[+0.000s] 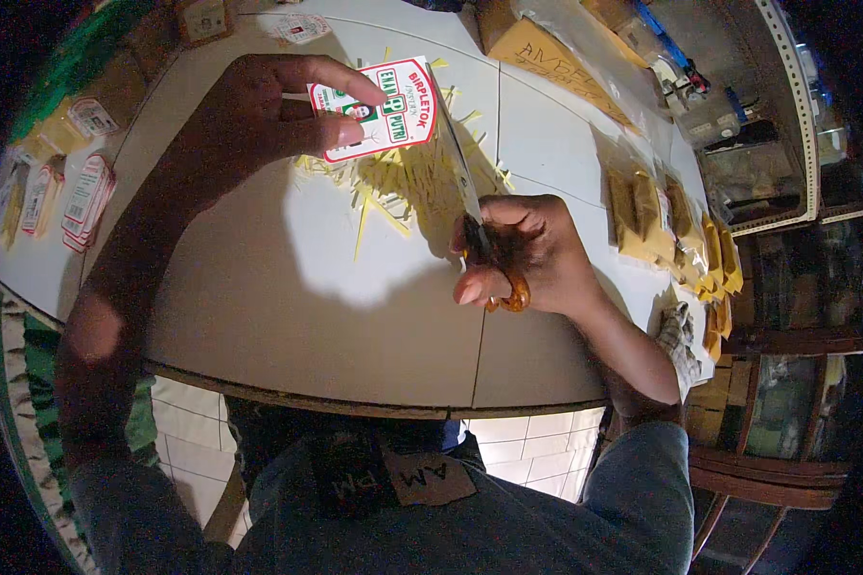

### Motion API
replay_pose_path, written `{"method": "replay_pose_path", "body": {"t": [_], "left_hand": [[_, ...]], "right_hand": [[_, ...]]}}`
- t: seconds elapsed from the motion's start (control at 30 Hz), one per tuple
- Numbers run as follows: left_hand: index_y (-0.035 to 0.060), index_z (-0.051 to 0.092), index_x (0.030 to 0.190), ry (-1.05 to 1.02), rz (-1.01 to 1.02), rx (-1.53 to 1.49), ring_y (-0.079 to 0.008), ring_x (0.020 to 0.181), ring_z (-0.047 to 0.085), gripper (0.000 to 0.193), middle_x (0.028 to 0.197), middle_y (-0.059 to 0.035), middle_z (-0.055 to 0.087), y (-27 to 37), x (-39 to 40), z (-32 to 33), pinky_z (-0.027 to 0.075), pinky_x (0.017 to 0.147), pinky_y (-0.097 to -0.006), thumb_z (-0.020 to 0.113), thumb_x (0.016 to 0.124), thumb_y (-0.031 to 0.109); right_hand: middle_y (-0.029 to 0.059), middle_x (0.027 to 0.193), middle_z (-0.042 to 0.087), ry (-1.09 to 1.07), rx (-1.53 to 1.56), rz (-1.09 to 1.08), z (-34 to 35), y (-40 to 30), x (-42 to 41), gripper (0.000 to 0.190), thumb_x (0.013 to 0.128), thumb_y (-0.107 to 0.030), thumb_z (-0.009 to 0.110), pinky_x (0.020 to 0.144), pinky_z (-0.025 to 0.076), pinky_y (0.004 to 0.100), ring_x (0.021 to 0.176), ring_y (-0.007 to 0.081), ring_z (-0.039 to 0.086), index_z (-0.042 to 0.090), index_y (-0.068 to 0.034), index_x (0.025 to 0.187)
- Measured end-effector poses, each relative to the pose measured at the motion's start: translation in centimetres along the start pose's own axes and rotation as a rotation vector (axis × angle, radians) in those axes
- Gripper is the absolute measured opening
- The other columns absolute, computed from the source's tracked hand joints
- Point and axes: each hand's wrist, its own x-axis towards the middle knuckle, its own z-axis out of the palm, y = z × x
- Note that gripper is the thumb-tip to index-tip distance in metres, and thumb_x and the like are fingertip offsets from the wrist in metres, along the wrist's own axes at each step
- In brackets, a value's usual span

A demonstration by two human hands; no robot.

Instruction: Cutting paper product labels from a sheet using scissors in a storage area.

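Observation:
Between the thumb and fingers of my left hand [288, 108] is a printed paper label [403, 129] with a red border and green print. Its far right side lies along the blades of a pair of scissors [460, 162]. My right hand [539, 251] grips the scissors by their orange-brown handles, with the thumb through one loop. The blades point up and away, and I cannot tell whether they are parted. Under the label, a heap of thin yellow and white paper offcuts [403, 180] lies on the white table [316, 338].
Stacks of labels [86, 201] lie at the left, near yellowish packets [57, 136]. Another label [298, 29] lies at the far side. Along the right stand several filled clear packets [640, 223], a crumpled cloth [679, 338] and a cardboard piece with writing [554, 68]. A metal shelf post [805, 144] rises beyond.

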Motion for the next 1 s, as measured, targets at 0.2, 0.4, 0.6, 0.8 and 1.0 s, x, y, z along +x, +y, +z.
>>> {"method": "replay_pose_path", "body": {"t": [0.2,0.4,0.6,0.8,1.0], "left_hand": [[0.0031,0.063,0.104,-0.010,-0.018,0.016,-0.0147,0.086,0.061,0.033,0.096,-0.0077,0.064,-0.1,-0.1,-0.1,0.049,0.080,-0.0284,0.068,0.078,0.023],[0.0039,0.063,0.104,-0.006,-0.049,0.012,-0.0145,0.086,0.061,0.033,0.097,-0.0072,0.064,0.3,-0.1,-0.2,0.049,0.080,-0.0283,0.068,0.077,0.023],[0.0036,0.062,0.105,-0.028,-0.083,-0.008,-0.0149,0.087,0.061,0.034,0.101,-0.0075,0.062,0.2,-0.2,-0.5,0.048,0.081,-0.0286,0.068,0.077,0.022],[0.0035,0.061,0.108,-0.063,-0.115,-0.047,-0.0147,0.087,0.061,0.041,0.099,-0.0072,0.063,0.3,-0.3,-1.0,0.048,0.080,-0.0281,0.069,0.076,0.028],[0.0023,0.061,0.108,-0.035,-0.142,-0.057,-0.0133,0.085,0.060,0.044,0.096,-0.0071,0.064,0.4,-0.2,-0.4,0.048,0.079,-0.0264,0.070,0.074,0.029]], "right_hand": [[-0.0003,0.063,0.057,-0.021,0.022,-0.007,-0.1,-0.2,0.0,0.043,0.061,-0.026,0.085,0.046,0.040,0.0195,0.056,0.0046,0.054,0.058,0.001,0.080],[0.0008,0.062,0.058,-0.029,-0.037,0.041,-0.6,-0.4,0.0,0.041,0.059,-0.022,0.086,0.046,0.041,0.0190,0.054,0.0056,0.055,0.058,0.001,0.079],[0.0010,0.062,0.058,-0.031,-0.039,0.078,-0.7,-0.5,0.1,0.041,0.057,-0.022,0.087,0.047,0.040,0.0185,0.055,0.0045,0.054,0.058,0.000,0.077],[-0.0006,0.064,0.058,-0.033,-0.140,0.000,-1.0,-0.2,0.2,0.040,0.056,-0.022,0.088,0.052,0.039,0.0189,0.059,0.0036,0.052,0.060,-0.001,0.075],[-0.0017,0.063,0.056,-0.020,-0.164,0.063,-1.2,-0.1,0.1,0.042,0.054,-0.023,0.089,0.052,0.038,0.0187,0.059,0.0031,0.050,0.060,-0.001,0.077]]}}
